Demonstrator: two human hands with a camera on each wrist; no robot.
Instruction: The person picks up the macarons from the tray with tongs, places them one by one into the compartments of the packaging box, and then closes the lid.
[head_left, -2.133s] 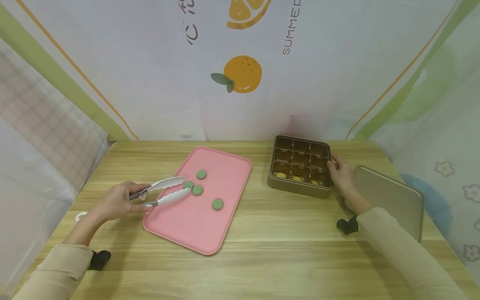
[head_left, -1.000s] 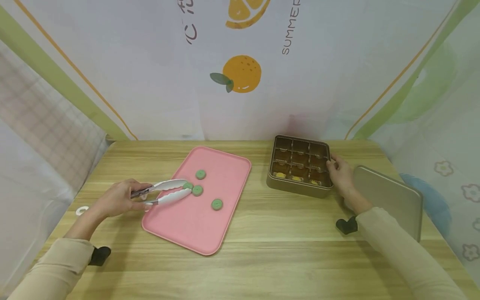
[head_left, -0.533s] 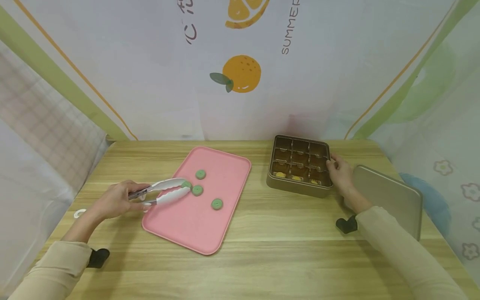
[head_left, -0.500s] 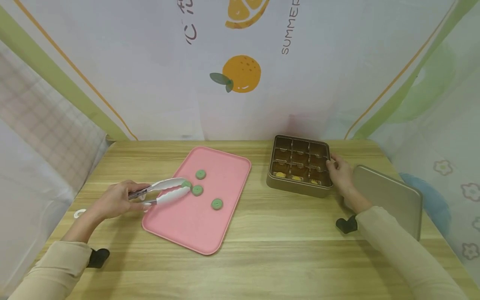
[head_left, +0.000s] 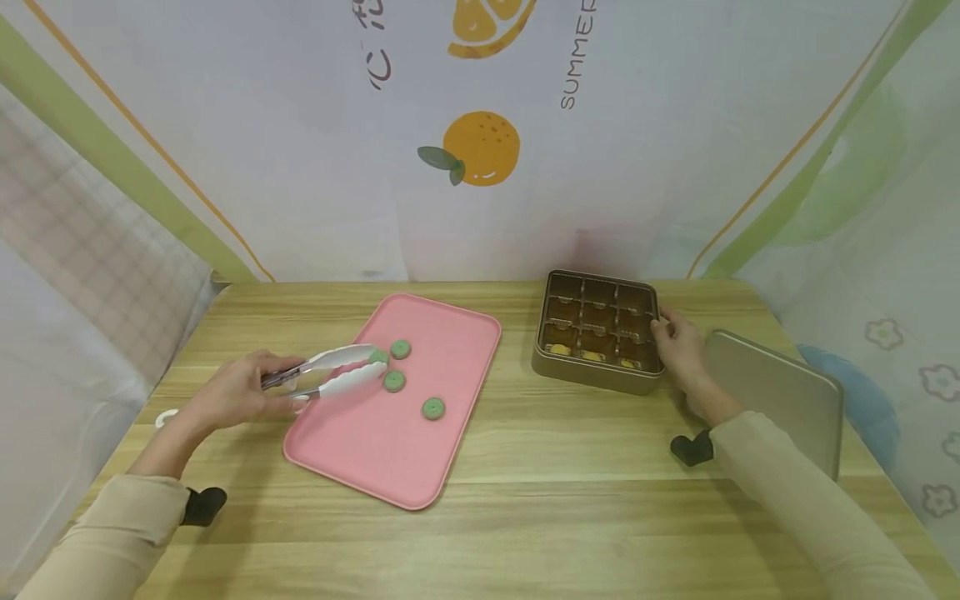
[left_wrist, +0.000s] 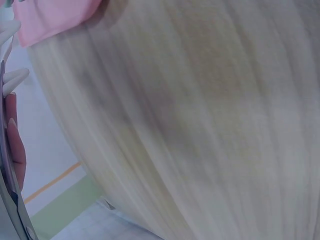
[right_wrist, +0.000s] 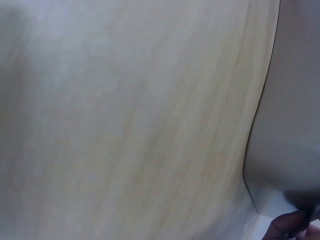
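Observation:
My left hand [head_left: 238, 392] grips metal tongs [head_left: 318, 362] with white scalloped tips. One small round green piece [head_left: 378, 357], marked like a button, sits between those tips over the pink tray [head_left: 382, 458]. Three similar pieces lie on the tray, the closest being a green disc [head_left: 401, 349] just right of the tips. The left wrist view catches only part of the tongs [left_wrist: 15, 80] and some fingers. At the right, my right hand [head_left: 678, 346] holds the side of a bronze-coloured tin [head_left: 592, 372] with a divided brown insert. Yellow shapes show in its front row.
A flat metal lid [head_left: 787, 400] lies right of the tin, partly behind my right forearm. A small white ring [head_left: 165, 417] lies on the wooden table [head_left: 525, 517] by my left wrist. A fruit-printed cloth [head_left: 315, 192] hangs along the table's back edge.
The tong tips have come together around one green piece, which has moved slightly up and away from the disc beside it. My right hand and the tin have stayed in place.

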